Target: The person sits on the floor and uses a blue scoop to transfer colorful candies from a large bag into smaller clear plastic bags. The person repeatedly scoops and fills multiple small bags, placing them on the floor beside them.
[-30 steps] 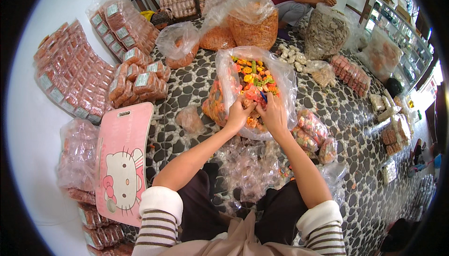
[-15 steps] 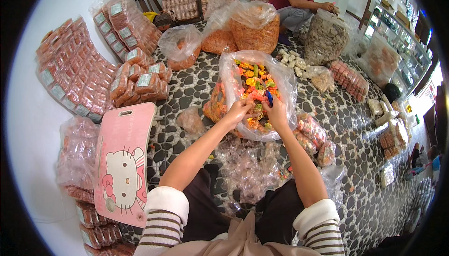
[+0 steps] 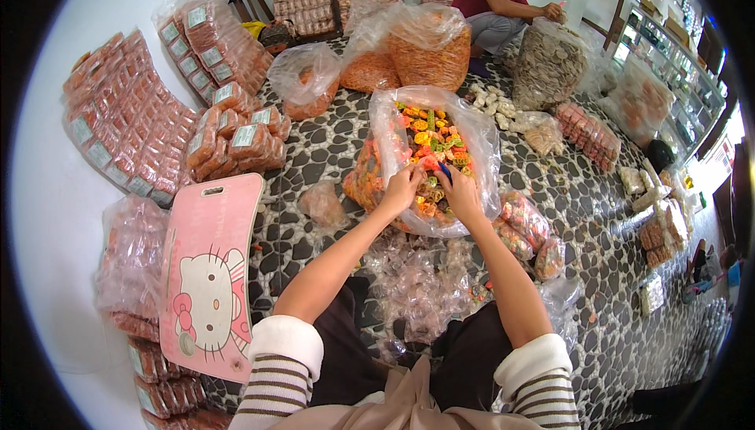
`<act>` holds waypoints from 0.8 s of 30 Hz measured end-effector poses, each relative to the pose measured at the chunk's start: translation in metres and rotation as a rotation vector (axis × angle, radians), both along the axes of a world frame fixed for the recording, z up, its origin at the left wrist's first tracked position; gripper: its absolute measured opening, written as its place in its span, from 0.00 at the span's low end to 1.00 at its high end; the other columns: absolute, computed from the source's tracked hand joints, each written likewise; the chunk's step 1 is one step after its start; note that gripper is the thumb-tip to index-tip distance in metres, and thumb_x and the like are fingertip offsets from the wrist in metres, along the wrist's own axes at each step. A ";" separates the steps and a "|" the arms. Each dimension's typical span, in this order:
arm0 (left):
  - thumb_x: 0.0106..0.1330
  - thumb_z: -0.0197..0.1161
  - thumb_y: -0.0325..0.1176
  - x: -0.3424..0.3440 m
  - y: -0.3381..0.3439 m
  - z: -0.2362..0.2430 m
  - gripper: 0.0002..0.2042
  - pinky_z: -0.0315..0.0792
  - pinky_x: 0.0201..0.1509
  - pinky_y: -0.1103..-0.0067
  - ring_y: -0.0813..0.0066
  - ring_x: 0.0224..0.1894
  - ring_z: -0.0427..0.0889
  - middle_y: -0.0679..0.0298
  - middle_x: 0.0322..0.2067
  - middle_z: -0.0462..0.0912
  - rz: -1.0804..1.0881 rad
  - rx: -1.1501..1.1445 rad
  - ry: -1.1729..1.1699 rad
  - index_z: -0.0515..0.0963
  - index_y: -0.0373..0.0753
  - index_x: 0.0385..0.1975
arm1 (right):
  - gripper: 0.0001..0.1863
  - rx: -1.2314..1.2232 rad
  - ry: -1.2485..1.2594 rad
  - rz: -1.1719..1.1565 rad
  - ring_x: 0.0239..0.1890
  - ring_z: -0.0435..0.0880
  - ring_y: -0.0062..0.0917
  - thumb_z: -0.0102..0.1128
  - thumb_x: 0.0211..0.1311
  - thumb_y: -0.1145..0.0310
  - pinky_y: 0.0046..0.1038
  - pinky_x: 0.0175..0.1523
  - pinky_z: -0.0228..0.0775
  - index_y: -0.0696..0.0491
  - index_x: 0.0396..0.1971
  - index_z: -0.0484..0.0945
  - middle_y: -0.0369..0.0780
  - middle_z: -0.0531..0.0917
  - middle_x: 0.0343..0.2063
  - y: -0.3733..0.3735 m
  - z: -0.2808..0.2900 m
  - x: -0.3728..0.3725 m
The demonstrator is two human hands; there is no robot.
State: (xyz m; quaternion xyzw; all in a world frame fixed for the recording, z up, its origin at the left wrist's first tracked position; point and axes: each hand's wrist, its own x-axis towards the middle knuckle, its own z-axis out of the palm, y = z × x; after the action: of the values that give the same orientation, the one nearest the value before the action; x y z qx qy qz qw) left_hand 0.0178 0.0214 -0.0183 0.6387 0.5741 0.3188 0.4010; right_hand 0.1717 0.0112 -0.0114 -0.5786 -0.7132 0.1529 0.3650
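A large clear plastic bag (image 3: pixel 485 127) stands rolled open in front of me, filled with small curly pieces (image 3: pixel 429 133) in yellow, orange, red and green. Both my hands are inside its near part, close together over the pieces. My right hand (image 3: pixel 462 194) is closed around a slim blue tool (image 3: pixel 446 170); most of it is hidden, so its kind does not show. Opposite it, my left hand (image 3: pixel 402 186) has its fingers pinched together beside reddish pieces, and what they hold is too small to make out.
A pink board (image 3: pixel 212 218) leans at left by stacked packs (image 3: pixel 130 112) of orange snacks. Crumpled clear plastic (image 3: pixel 413 281) lies between my knees. Behind the bag stand big bags of orange snacks (image 3: pixel 429 49). A person (image 3: pixel 491 5) crouches by a sack (image 3: pixel 549 64) of greyish pieces.
My hands have come slightly closer together. The blue tool has tilted and shows less, with my right hand covering more of it. The other person's hand has shifted slightly.
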 end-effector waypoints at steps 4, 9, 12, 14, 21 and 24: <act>0.67 0.45 0.46 0.001 0.005 -0.009 0.23 0.70 0.41 0.76 0.72 0.40 0.76 0.61 0.41 0.76 -0.018 0.005 -0.187 0.65 0.34 0.53 | 0.18 -0.016 0.174 0.033 0.23 0.76 0.46 0.52 0.59 0.58 0.38 0.28 0.64 0.61 0.27 0.73 0.53 0.76 0.18 0.007 -0.011 0.007; 0.68 0.44 0.45 0.004 0.008 -0.013 0.22 0.72 0.42 0.80 0.78 0.41 0.75 0.65 0.46 0.70 -0.085 -0.312 -0.576 0.63 0.37 0.55 | 0.20 -0.338 0.347 -0.003 0.17 0.75 0.30 0.52 0.59 0.55 0.30 0.22 0.64 0.60 0.25 0.73 0.43 0.75 0.14 0.017 -0.019 0.021; 0.67 0.45 0.45 0.007 0.002 0.000 0.23 0.72 0.45 0.79 0.78 0.41 0.75 0.65 0.45 0.71 -0.081 -0.354 -0.619 0.61 0.38 0.56 | 0.20 -0.517 0.490 0.008 0.16 0.72 0.20 0.51 0.60 0.53 0.24 0.20 0.63 0.58 0.23 0.72 0.36 0.73 0.14 0.016 -0.017 0.024; 0.67 0.46 0.46 0.009 -0.003 0.010 0.23 0.72 0.45 0.79 0.77 0.41 0.75 0.65 0.46 0.70 -0.028 -0.337 -0.701 0.61 0.39 0.56 | 0.20 -0.586 0.559 0.034 0.16 0.70 0.17 0.51 0.61 0.53 0.21 0.19 0.62 0.56 0.22 0.71 0.34 0.71 0.14 0.013 -0.013 0.025; 0.63 0.54 0.43 -0.003 0.006 0.013 0.22 0.72 0.44 0.80 0.79 0.37 0.74 0.67 0.45 0.70 -0.200 -0.165 -0.738 0.64 0.42 0.54 | 0.18 -0.879 1.050 0.167 0.16 0.66 0.15 0.50 0.61 0.53 0.17 0.16 0.56 0.54 0.25 0.67 0.33 0.67 0.16 0.002 0.005 0.029; 0.61 0.57 0.41 -0.002 0.011 0.000 0.16 0.72 0.40 0.82 0.82 0.33 0.73 0.69 0.39 0.72 -0.136 -0.093 -0.603 0.69 0.41 0.46 | 0.17 -0.836 1.166 0.122 0.17 0.66 0.15 0.49 0.62 0.53 0.16 0.16 0.54 0.53 0.28 0.66 0.32 0.66 0.16 0.000 0.011 0.029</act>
State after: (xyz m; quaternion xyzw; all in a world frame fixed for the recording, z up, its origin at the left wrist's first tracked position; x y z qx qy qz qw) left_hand 0.0154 0.0327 -0.0184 0.5334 0.3993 0.4394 0.6025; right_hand 0.2009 0.0112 -0.0002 -0.4530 -0.3153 0.7173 0.4253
